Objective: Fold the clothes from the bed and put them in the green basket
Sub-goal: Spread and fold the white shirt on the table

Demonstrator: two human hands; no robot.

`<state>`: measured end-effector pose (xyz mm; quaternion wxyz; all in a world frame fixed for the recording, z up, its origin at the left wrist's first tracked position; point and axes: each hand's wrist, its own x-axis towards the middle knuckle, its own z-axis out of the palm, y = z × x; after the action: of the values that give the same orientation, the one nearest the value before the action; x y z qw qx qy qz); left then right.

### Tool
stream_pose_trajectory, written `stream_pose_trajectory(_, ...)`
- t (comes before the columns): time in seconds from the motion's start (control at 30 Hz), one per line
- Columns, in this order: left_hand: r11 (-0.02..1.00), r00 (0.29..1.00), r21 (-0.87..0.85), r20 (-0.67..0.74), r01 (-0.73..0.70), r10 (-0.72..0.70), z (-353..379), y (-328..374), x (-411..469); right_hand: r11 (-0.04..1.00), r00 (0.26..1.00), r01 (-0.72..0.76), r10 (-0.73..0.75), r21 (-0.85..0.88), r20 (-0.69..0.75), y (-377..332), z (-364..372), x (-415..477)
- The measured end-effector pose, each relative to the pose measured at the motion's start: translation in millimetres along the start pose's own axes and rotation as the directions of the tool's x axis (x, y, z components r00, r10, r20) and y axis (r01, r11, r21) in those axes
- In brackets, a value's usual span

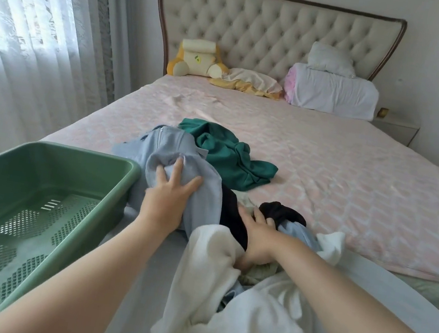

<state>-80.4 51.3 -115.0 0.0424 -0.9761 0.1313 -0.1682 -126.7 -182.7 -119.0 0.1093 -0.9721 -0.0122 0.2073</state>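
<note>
L hand [170, 191] spread flat on blue garment [164, 142] by green basket [50, 148] rim; R hand [258, 232] grips black garment [283, 210]. Open bed [356, 174] beyond pile, to R edge.

Crumpled light-blue shirt [176, 141] lies under my left hand [166, 201]; my right hand [258, 237] grips a black garment [283, 210]; green top [229, 153] beyond; green basket [41, 146] left.

The green basket [70, 150] ran off the left and bottom edges, its near end unseen. The black garment [232, 215] lay mostly buried under the light blue garment [206, 202] and the white garment [204, 265], itself cut by the bottom edge. The right hand [258, 237] had its thumb sunk in cloth, its grip unclear. A small object [383, 112] on the nightstand [393, 130] was too small to identify.
</note>
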Motion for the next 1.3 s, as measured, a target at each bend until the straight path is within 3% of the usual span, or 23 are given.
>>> stream_pose_trajectory(0.07, 0.996, 1.000, -0.091, 0.020, 0.011, -0.009, 8, -1, 19, 0.998, 0.996, 0.031, -0.035, 0.051, 0.081, 2, -9, 13)
stream_pose_trajectory(0.1, 0.989, 0.999, -0.148, 0.026, 0.028, -0.024, 9, -1, 30, 0.959, 0.990, 0.039, -0.076, 0.282, 0.121, 5, -17, 22)
stream_pose_trajectory(0.13, 0.975, 0.998, -0.217, 0.025, 0.057, -0.053, 8, -1, 42, 0.810, 0.984, 0.048, -0.140, 0.585, 0.114, 6, -27, 27)
stream_pose_trajectory(0.17, 0.948, 0.995, -0.304, 0.016, 0.097, -0.096, 5, 0, 56, 0.589, 0.985, 0.043, -0.160, 0.807, 0.065, 7, -34, 32)
stream_pose_trajectory(0.2, 0.907, 0.989, -0.397, 0.010, 0.138, -0.146, 1, 1, 69, 0.446, 0.990, 0.071, -0.142, 0.892, -0.008, 9, -39, 41)
stream_pose_trajectory(0.23, 0.857, 0.981, -0.485, 0.010, 0.175, -0.195, -3, 2, 83, 0.420, 0.989, 0.109, -0.136, 0.901, -0.056, 12, -44, 49)
stream_pose_trajectory(0.27, 0.806, 0.971, -0.555, 0.010, 0.205, -0.240, -7, 3, 96, 0.521, 0.988, 0.145, -0.119, 0.841, -0.097, 15, -46, 59)
stream_pose_trajectory(0.33, 0.736, 0.958, -0.642, -0.009, 0.215, -0.288, -14, 9, 120, 0.902, 0.974, 0.109, -0.014, 0.417, -0.224, 17, -32, 81)
stream_pose_trajectory(0.37, 0.716, 0.956, -0.669, -0.027, 0.199, -0.291, -16, 12, 129, 0.972, 0.958, 0.057, 0.012, 0.230, -0.287, 21, -24, 96)
stream_pose_trajectory(0.4, 0.699, 0.954, -0.692, -0.047, 0.182, -0.295, -17, 15, 137, 0.988, 0.924, 0.041, 0.019, 0.149, -0.382, 22, -24, 108)
stream_pose_trajectory(0.47, 0.643, 0.937, -0.753, -0.110, 0.140, -0.333, -17, 20, 150, 0.986, 0.789, 0.071, 0.035, 0.148, -0.613, 25, -41, 125)
stream_pose_trajectory(0.57, 0.545, 0.876, -0.838, -0.261, 0.002, -0.405, -15, 15, 171, 0.984, 0.443, 0.086, 0.100, 0.153, -0.891, 32, -98, 132)
stream_pose_trajectory(0.6, 0.571, 0.886, -0.820, -0.284, -0.027, -0.366, -11, 11, 177, 0.992, 0.359, 0.057, 0.081, 0.109, -0.930, 36, -112, 134)
stream_pose_trajectory(0.63, 0.635, 0.922, -0.772, -0.264, -0.026, -0.283, -3, 6, 183, 0.998, 0.340, 0.010, 0.055, 0.063, -0.939, 41, -121, 140)
stream_pose_trajectory(0.67, 0.703, 0.967, -0.711, -0.178, -0.001, -0.180, 6, 2, 187, 0.999, 0.416, -0.039, 0.032, 0.017, -0.909, 48, -125, 148)
stream_pose_trajectory(0.7, 0.759, 0.996, -0.650, -0.044, 0.035, -0.084, 16, 0, 189, 0.998, 0.562, -0.064, 0.026, -0.012, -0.827, 53, -125, 154)
stream_pose_trajectory(0.77, 0.832, 0.982, -0.553, 0.178, 0.049, 0.060, 32, 4, 185, 0.999, 0.852, -0.043, 0.036, -0.001, -0.522, 63, -107, 165)
stream_pose_trajectory(0.8, 0.855, 0.969, -0.518, 0.219, 0.019, 0.111, 34, 8, 181, 0.999, 0.921, -0.022, 0.032, 0.030, -0.387, 67, -96, 167)
stream_pose_trajectory(0.87, 0.878, 0.957, -0.477, 0.239, -0.033, 0.166, 31, 19, 173, 0.997, 0.945, 0.011, 0.014, 0.076, -0.325, 72, -74, 162)
stream_pose_trajectory(1.0, 0.915, 0.969, -0.403, 0.210, -0.035, 0.129, 10, 28, 146, 0.974, 0.904, 0.001, 0.096, 0.228, -0.416, 68, -58, 124)
stream_pose_trajectory(1.1, 0.928, 0.987, -0.373, 0.136, -0.029, 0.086, -9, 31, 107, 0.964, 0.888, 0.067, 0.060, 0.258, -0.455, 50, -47, 75)
stream_pose_trajectory(1.23, 0.872, 0.990, -0.489, 0.102, -0.031, 0.093, -22, 43, 42, 0.922, 0.920, 0.198, -0.058, 0.332, -0.387, 26, -19, -1)
stream_pose_trajectory(1.3, 0.828, 0.971, -0.559, 0.163, -0.055, 0.175, -29, 49, 6, 0.917, 0.938, 0.227, -0.115, 0.328, -0.328, 15, -3, -39)
